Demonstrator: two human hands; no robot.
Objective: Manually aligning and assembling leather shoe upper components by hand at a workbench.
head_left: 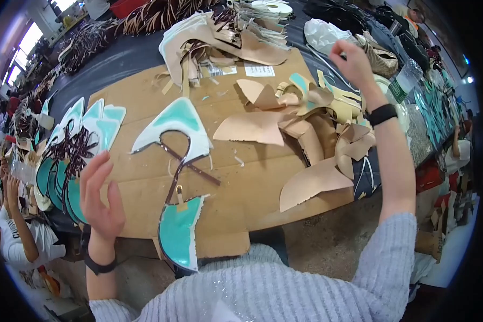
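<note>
Cardboard (252,182) covers our dark table (124,60); one strapped teal-and-white piece (182,122) lies left of centre. Similar pieces (106,129) at left look done, loose tan pieces (317,185) at right seemingly unworked. Our left hand (103,199) is empty, fingers apart; our right hand (355,64) curls, contents unclear.

Crumpled white plastic bag (326,35), lies at 1 o'clock from view centre. Clear plastic bottle (407,79), green-labelled, tilted, at 2. White printed paper (259,70), flat, at 12. Red container (126,7), partly cropped, at 11. Bright window (28,47), at 10. Co-worker (32,241), white shirt, at 8.
</note>
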